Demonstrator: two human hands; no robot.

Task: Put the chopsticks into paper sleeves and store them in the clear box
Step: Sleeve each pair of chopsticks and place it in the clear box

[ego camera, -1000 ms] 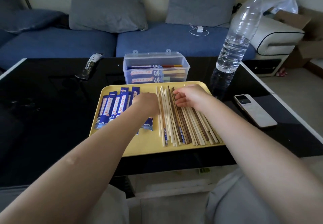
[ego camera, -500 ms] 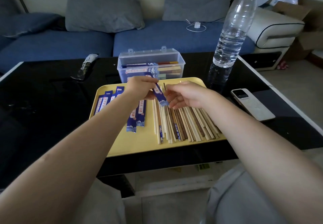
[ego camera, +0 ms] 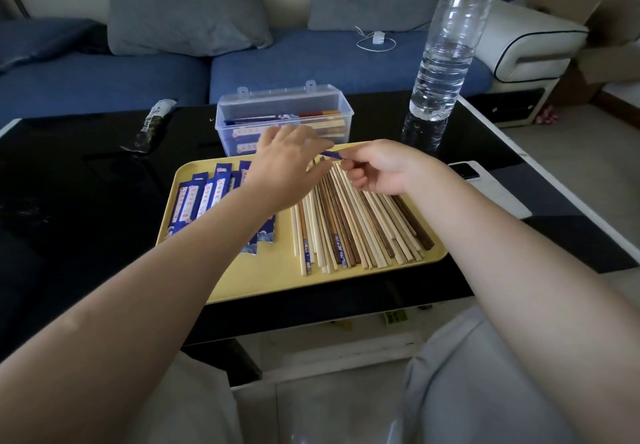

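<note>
Head view — looks forward-down, close over tray (ego camera: 194,236).
</note>
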